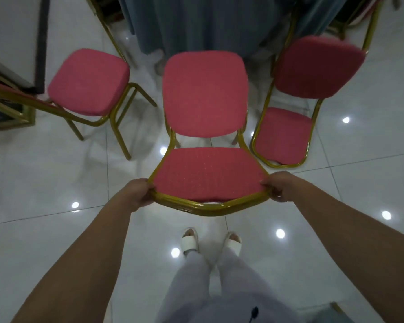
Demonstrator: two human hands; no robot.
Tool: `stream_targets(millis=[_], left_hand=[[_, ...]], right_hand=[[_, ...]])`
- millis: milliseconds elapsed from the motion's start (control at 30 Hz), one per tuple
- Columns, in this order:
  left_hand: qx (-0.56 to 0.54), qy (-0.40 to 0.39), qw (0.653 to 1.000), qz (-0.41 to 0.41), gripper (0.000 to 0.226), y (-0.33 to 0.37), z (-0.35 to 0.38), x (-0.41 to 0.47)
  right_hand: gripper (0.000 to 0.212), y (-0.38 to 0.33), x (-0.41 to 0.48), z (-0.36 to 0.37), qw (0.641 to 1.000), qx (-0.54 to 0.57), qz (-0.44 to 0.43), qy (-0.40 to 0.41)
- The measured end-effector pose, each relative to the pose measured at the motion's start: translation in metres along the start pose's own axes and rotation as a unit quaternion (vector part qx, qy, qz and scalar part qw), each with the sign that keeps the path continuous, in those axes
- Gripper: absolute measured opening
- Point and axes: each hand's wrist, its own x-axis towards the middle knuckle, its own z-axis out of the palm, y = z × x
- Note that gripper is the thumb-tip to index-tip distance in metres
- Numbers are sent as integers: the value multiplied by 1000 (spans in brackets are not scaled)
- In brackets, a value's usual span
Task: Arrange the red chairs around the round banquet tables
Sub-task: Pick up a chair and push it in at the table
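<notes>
You are gripping the middle red chair [204, 94] by the top corners of its backrest. Your left hand [139, 194] and right hand [276, 186] are each curling their fingers closed round the gold frame [208, 209], one at either end, probably so you can steer it squarely. The chair is sitting in the centre of the frame with its seat pointing toward the draped table [196, 22] at upper centre. It is filling the gap between the neighbouring chair [89, 81] at upper left and the second chair [317, 66] at upper right.
</notes>
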Motion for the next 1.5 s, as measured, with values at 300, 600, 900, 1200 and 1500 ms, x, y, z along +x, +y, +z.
stream_targets(millis=[300, 600, 900, 1200, 1500], left_hand=[[-123, 62, 987, 81, 12, 84, -34, -48], [-101, 68, 984, 134, 52, 56, -31, -75], [132, 33, 975, 176, 62, -17, 88, -96], [385, -130, 858, 316, 69, -13, 260, -123], [554, -154, 738, 353, 75, 45, 371, -97]], right_hand=[[35, -65, -59, -10, 994, 62, -89, 7], [40, -54, -71, -3, 948, 42, -314, 12], [60, 40, -92, -26, 917, -16, -394, 57], [68, 159, -54, -97, 944, -52, -301, 122], [72, 161, -12, -189, 945, -106, -251, 179]])
